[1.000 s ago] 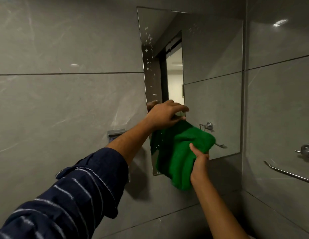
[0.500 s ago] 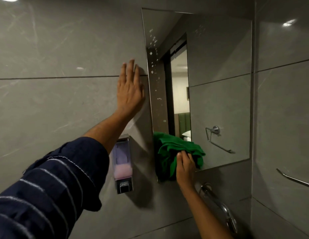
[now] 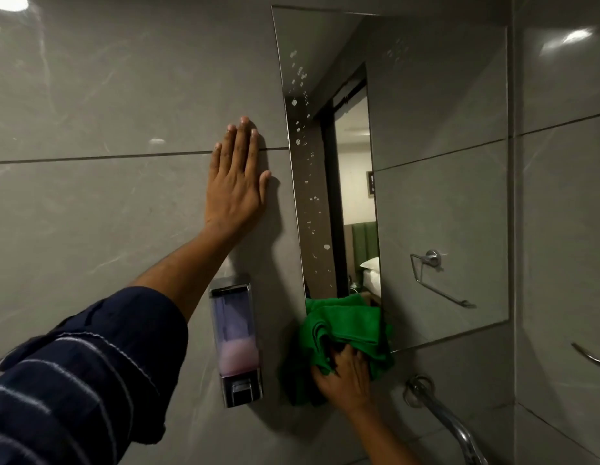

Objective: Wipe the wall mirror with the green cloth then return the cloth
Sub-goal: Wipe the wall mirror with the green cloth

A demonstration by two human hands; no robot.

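Note:
A tall wall mirror (image 3: 436,169) hangs on grey tiles, with white droplets scattered down its left strip. My right hand (image 3: 345,380) grips a bunched green cloth (image 3: 345,327) and presses it against the mirror's lower left corner, partly over the tile below. My left hand (image 3: 236,186) lies flat on the tiled wall just left of the mirror, fingers pointing up, holding nothing. A dark striped sleeve covers my left forearm.
A chrome soap dispenser (image 3: 236,340) with pink liquid is fixed to the wall below my left hand, just left of the cloth. A chrome tap spout (image 3: 442,414) juts out under the mirror. A metal rail (image 3: 590,357) is on the right wall.
My left hand left the cloth and moved up-left to rest flat on the wall. My right hand carried the cloth down to the mirror's bottom left corner.

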